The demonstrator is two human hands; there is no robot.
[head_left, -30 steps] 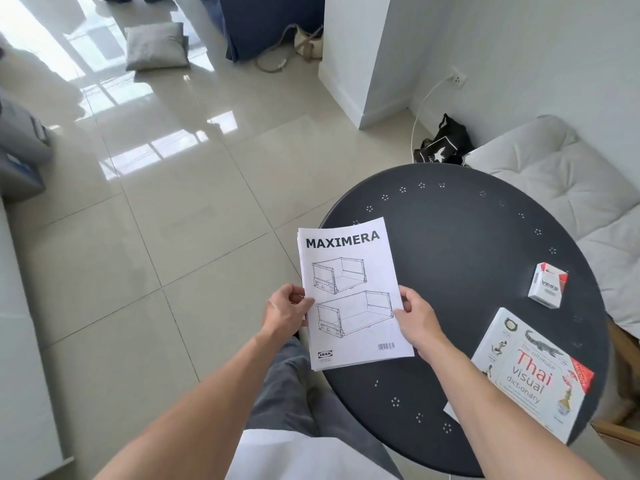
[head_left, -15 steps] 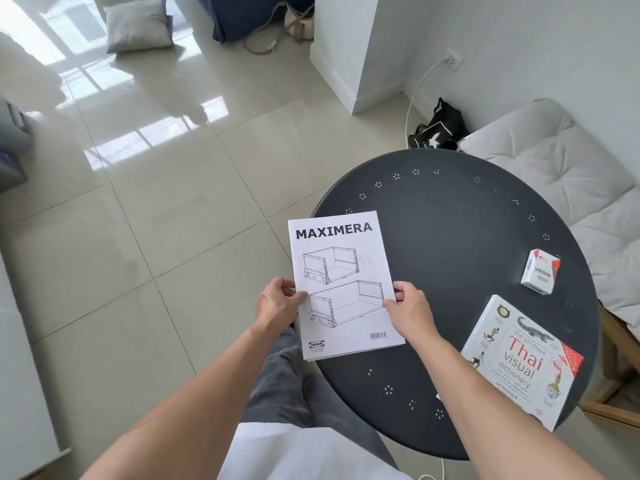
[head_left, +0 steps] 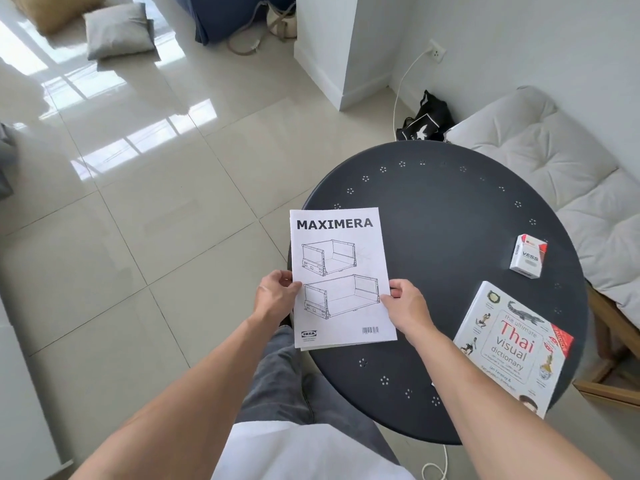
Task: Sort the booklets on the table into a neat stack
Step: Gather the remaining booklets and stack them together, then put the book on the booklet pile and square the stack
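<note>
A stack of white booklets [head_left: 341,275], the top one titled MAXIMERA with drawer drawings, lies over the left edge of the round dark table [head_left: 446,230]. My left hand [head_left: 275,294] grips the stack's left edge, thumb on top. My right hand [head_left: 407,306] grips its right edge. The stack's edges look squared, with a thin sliver of lower pages showing at the bottom. Part of the stack overhangs the table above my lap.
A Thai visual dictionary [head_left: 512,344] lies at the table's right front edge. A small white and red box [head_left: 528,256] stands behind it. A white cushioned seat [head_left: 568,161] is at right, a black bag [head_left: 424,121] and cable beyond the table.
The view has shifted slightly and the stack sits a little straighter between my hands. Both hands keep their hold on its sides.
</note>
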